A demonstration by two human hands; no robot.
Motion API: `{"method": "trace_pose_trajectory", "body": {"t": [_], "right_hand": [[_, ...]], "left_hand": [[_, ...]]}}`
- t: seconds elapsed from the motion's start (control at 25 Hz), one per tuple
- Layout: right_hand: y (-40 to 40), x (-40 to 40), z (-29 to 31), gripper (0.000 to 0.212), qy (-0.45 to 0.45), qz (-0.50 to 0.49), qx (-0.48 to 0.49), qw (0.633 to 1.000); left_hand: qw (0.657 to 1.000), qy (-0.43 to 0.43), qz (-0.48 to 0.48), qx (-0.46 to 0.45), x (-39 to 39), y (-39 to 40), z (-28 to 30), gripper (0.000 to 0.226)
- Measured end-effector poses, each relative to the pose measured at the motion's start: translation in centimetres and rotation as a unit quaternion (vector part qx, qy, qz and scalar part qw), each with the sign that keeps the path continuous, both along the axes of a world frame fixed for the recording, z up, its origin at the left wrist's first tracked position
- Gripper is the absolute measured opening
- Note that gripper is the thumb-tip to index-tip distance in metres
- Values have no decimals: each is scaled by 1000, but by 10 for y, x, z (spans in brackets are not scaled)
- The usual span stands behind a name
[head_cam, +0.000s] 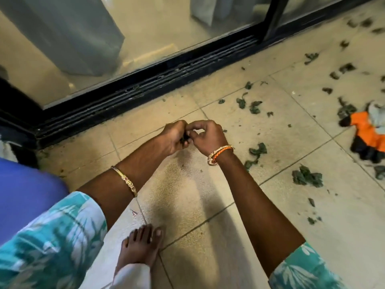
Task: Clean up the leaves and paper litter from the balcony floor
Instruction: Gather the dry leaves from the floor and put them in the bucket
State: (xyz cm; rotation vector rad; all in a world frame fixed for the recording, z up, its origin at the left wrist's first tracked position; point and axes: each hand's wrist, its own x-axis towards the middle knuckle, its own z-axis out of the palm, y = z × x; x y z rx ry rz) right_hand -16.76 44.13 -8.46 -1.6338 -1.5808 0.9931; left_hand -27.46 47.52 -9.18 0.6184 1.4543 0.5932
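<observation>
Head cam: both hands meet over beige floor tiles (pixel 187 184). L hand (pixel 174 137) is curled round a small dark wad of leaves (pixel 184 140); R hand (pixel 205 134) has fingers bent, tips pinching at that same wad. Black sliding-door track (pixel 145 88) runs just beyond the hands, glass behind it. Loose leaves (pixel 307 176) lie scattered to the R of the R hand, more further R up to the track. Orange/black litter piece (pixel 366 132) sits far R at frame edge. Bare tile near side of hands, down to a bare foot (pixel 141 247). Blue object (pixel 25 197) left of L forearm.
</observation>
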Motion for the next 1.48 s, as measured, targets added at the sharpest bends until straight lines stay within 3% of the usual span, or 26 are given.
{"method": "trace_pose_trajectory", "body": {"t": [0.08, 0.2, 0.32, 0.4, 0.6, 0.68, 0.84, 0.92, 1.08, 1.24, 1.36, 1.48], "right_hand": [[3, 13, -6, 21, 32, -59, 26, 997], [12, 41, -43, 32, -86, -128, 38, 987], [14, 57, -76, 55, -166, -75, -45, 982], [14, 46, -91, 61, -213, -36, -35, 976], [10, 25, -106, 45, -302, 93, 19, 949], [1, 41, -104, 50, -353, 124, 40, 927], [-22, 88, -98, 68, -417, 76, 2, 906], [-34, 109, -99, 65, -434, 42, -3, 900], [-54, 139, -90, 46, -387, -35, 82, 918], [-60, 168, -85, 54, -238, -175, -5, 955], [-61, 152, -88, 60, -245, -161, -70, 954], [-62, 129, -98, 56, -295, -84, -21, 952]], "left_hand": [[999, 33, -17, 8, 8, 7, -2, 32], [998, 53, 20, 13, 15, 15, -10, 34], [999, 36, 37, -14, 11, 18, -24, 34], [998, 31, 44, -12, 6, 23, -34, 36], [996, 38, 75, 35, 22, 35, -54, 48], [996, 41, 76, 30, 32, 39, -55, 48], [999, 45, 14, 26, 58, 47, -58, 44], [998, 46, -40, 32, 75, 42, -59, 44], [989, 30, -142, 29, 96, 25, -56, 47], [981, 37, -189, 30, 100, 8, -53, 48], [975, 52, -213, 33, 93, 3, -47, 44], [971, 61, -226, 38, 89, 0, -46, 40]]}}
